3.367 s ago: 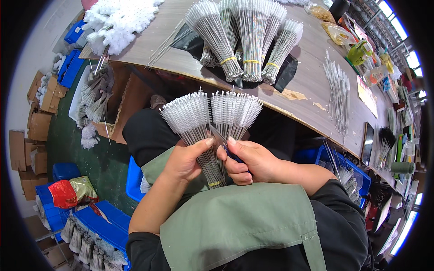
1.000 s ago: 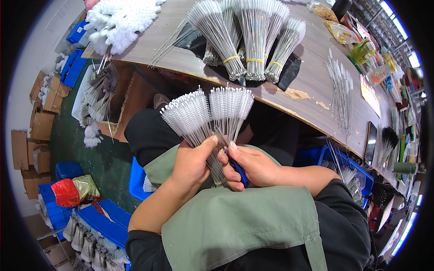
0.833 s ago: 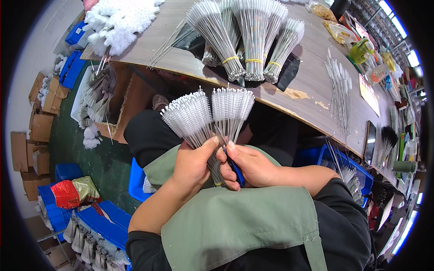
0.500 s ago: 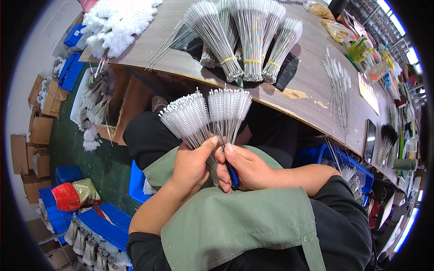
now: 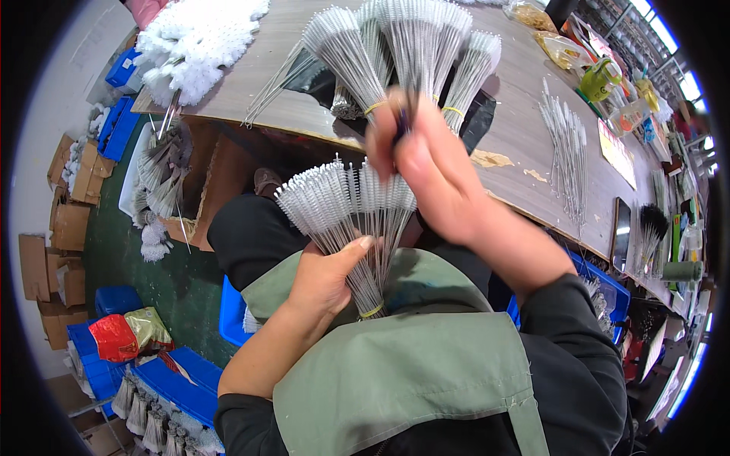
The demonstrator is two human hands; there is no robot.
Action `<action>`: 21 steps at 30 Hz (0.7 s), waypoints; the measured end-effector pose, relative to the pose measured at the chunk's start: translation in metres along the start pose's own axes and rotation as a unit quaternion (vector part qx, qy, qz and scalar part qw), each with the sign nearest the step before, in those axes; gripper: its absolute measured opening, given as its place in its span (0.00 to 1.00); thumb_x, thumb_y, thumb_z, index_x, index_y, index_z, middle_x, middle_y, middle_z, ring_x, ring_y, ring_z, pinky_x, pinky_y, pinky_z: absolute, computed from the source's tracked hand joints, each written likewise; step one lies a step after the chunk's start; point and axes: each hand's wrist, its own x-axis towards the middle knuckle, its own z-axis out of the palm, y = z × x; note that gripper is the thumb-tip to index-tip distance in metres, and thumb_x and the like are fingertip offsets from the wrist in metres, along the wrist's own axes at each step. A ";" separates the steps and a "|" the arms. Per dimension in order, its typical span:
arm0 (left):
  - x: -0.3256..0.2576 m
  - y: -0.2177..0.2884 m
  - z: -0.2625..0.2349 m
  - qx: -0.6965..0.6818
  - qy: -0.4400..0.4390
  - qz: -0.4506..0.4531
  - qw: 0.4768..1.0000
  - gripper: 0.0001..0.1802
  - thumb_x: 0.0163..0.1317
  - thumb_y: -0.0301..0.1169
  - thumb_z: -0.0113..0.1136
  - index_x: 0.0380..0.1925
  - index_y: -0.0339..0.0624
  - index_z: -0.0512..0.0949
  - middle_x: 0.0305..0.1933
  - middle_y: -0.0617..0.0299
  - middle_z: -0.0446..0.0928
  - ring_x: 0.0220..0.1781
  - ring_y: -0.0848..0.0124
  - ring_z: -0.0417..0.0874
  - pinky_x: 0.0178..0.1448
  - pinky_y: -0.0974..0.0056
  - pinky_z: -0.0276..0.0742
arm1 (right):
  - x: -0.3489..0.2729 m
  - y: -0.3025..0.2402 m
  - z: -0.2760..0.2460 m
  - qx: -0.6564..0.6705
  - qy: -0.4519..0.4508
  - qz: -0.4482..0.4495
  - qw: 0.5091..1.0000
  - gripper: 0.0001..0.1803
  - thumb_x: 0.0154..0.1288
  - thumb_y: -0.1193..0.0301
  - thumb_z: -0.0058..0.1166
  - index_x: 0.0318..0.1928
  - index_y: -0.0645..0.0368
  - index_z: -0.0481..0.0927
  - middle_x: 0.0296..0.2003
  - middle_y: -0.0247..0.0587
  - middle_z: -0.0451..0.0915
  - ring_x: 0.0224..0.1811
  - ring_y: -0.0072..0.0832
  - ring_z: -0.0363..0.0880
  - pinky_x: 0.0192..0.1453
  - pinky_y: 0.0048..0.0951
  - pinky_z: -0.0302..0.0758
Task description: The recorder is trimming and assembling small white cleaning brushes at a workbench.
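My left hand (image 5: pixel 323 277) grips a fanned bundle of thin wire tube brushes (image 5: pixel 342 205) with white bristle heads, held over my lap. A yellow rubber band (image 5: pixel 371 310) binds the stems just below my fingers. My right hand (image 5: pixel 426 167) is raised above the bundle near the table's edge, fingers closed on a small dark blue tool (image 5: pixel 401 121) that is mostly hidden in the fist. A green apron (image 5: pixel 403 380) covers my lap.
On the wooden table (image 5: pixel 525 129) lie several banded brush bundles (image 5: pixel 403 45), a white fluffy brush pile (image 5: pixel 198 38) and loose brushes (image 5: pixel 566 144). Blue crates (image 5: pixel 175 380) and cardboard boxes (image 5: pixel 61 220) stand on the floor at left. A blue bin (image 5: pixel 608 281) sits at right.
My right hand has lifted off the bundle's stems and risen toward the table with the blue tool. My left hand keeps hold of the bundle, now with a yellow band on it.
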 end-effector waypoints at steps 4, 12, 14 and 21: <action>0.004 0.001 -0.001 0.018 -0.022 -0.010 1.000 0.15 0.58 0.19 0.56 0.47 0.31 0.73 0.44 0.54 0.79 0.43 0.66 0.81 0.50 0.61 0.78 | 0.053 0.040 -0.007 -0.121 -0.150 0.061 0.979 0.23 0.61 0.51 0.54 0.33 0.60 0.69 0.25 0.33 0.69 0.29 0.24 0.66 0.35 0.27 0.67; 0.004 0.007 -0.026 -0.041 -0.021 -0.029 0.999 0.19 0.56 0.20 0.58 0.50 0.32 0.71 0.43 0.53 0.79 0.44 0.64 0.81 0.51 0.60 0.78 | 0.047 0.065 0.000 0.035 -0.270 0.239 0.932 0.13 0.54 0.67 0.66 0.32 0.61 0.76 0.26 0.34 0.77 0.25 0.18 0.77 0.32 0.22 0.74; 0.004 0.010 -0.024 -0.053 -0.025 -0.018 0.998 0.19 0.55 0.21 0.59 0.48 0.33 0.72 0.41 0.55 0.79 0.41 0.66 0.81 0.48 0.62 0.78 | 0.046 0.070 -0.002 0.041 -0.291 0.244 0.924 0.14 0.55 0.65 0.65 0.33 0.61 0.76 0.26 0.33 0.77 0.27 0.18 0.76 0.34 0.22 0.73; 0.011 0.000 -0.034 0.018 0.008 0.004 1.000 0.16 0.54 0.22 0.60 0.44 0.33 0.73 0.37 0.56 0.79 0.36 0.67 0.82 0.43 0.60 0.81 | 0.045 0.073 -0.002 -0.028 -0.312 0.237 0.920 0.19 0.55 0.56 0.63 0.35 0.59 0.76 0.27 0.31 0.76 0.32 0.21 0.72 0.38 0.25 0.70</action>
